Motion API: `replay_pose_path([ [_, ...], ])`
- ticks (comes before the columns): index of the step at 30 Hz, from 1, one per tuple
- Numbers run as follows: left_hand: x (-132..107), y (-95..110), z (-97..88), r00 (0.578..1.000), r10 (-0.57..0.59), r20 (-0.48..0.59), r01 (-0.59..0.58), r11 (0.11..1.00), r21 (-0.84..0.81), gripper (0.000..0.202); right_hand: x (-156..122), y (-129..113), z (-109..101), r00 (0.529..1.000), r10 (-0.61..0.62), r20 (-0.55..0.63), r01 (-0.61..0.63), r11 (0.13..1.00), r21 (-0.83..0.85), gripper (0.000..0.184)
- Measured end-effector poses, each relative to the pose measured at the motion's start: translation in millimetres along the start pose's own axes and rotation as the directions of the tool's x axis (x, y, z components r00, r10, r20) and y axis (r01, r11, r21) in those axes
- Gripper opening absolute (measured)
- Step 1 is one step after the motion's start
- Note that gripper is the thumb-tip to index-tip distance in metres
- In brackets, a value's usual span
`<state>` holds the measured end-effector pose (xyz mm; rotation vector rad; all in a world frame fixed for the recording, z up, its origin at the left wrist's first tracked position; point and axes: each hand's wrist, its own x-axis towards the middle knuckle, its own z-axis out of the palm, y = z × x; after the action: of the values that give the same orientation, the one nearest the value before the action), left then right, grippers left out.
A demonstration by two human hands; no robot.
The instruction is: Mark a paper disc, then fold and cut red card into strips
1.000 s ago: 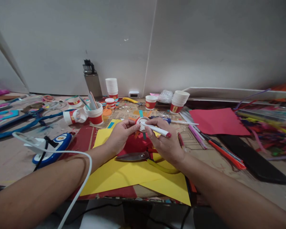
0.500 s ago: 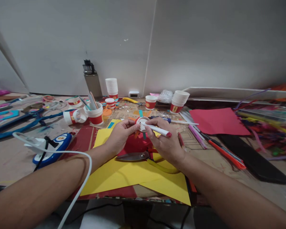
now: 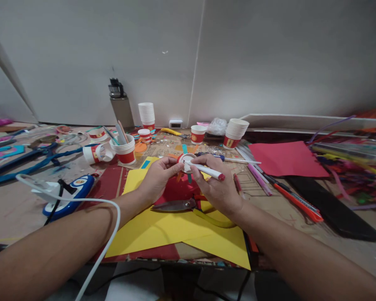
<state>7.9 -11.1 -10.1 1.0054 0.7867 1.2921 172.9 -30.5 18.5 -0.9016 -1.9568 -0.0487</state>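
A pale wall (image 3: 269, 62) rises behind the table (image 3: 15, 209), which fills the lower view. Yellow paper (image 3: 150, 238) covers the near middle, with a red sheet (image 3: 286, 159) farther right and a black strip (image 3: 335, 209) just in front of it. The left hand (image 3: 158, 177) and right hand (image 3: 221, 186) meet above the yellow paper. Under them lie scissors (image 3: 175, 205), blades pointing left, beside a red piece (image 3: 175, 190). A blue-and-white power strip (image 3: 83, 188) sits left of the left forearm. At the back stand a bottle (image 3: 122, 108), a left stack (image 3: 146, 113) of paper cups and a right stack (image 3: 236, 131); the pen cup (image 3: 125, 152) is nearer. Between the hands is the cup (image 3: 186, 159), its round white end facing up toward the camera, the left thumb and fingers pinching its edge. The right fingers grip a white marker (image 3: 209, 171), its red end pointing right; fingers hide its other end, so I cannot tell whether that touches the cup. Smallest, coloured tabs (image 3: 184, 148) stick out around the cup.
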Motion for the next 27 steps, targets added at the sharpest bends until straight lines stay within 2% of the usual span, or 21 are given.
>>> replay_pose_path([
  [16, -0.7, 1.8, 0.9, 1.000, -0.006, -0.002, 0.006, 1.000, -0.023, 0.029, -0.5, 2.9, 1.6, 0.999, -0.002, -0.034, 0.003, 1.000, 0.026, 0.004],
  [27, -0.8, 0.5, 0.1, 0.999, 0.018, 0.028, -0.018, 1.000, -0.019, 0.025, 1.0, 4.5, 0.8, 0.998, 0.040, -0.047, -0.038, 0.999, 0.036, 0.004],
])
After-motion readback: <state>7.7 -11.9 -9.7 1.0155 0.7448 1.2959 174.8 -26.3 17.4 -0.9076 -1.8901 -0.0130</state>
